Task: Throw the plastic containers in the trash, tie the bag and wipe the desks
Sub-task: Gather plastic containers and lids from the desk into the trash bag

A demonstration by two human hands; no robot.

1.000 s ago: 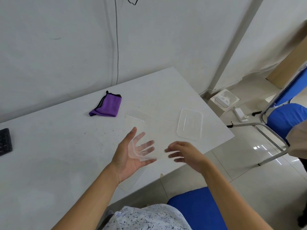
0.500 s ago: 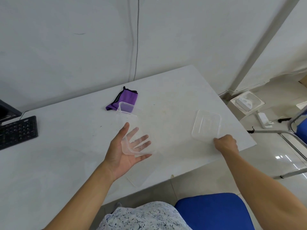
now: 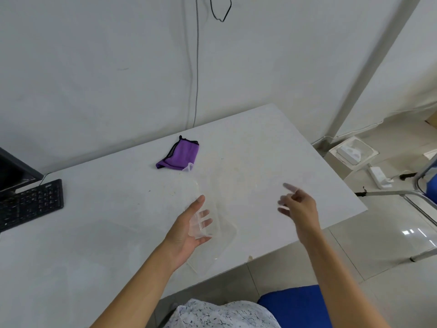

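Head view: a person's left hand [image 3: 186, 230] grips a clear container [image 3: 222, 221] above the desk [image 3: 94, 233], seemingly collecting it for the trash, while the right hand [image 3: 299, 209] hovers well apart, fingers loosely curled, its grasp impossible to tell, and a cloth [image 3: 178, 155] lies ready for wiping.

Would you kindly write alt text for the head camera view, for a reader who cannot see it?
A person's left hand holds a clear plastic container above a white desk; the right hand hovers nearby, its grip unclear. A purple cloth and black keyboard lie on the desk.
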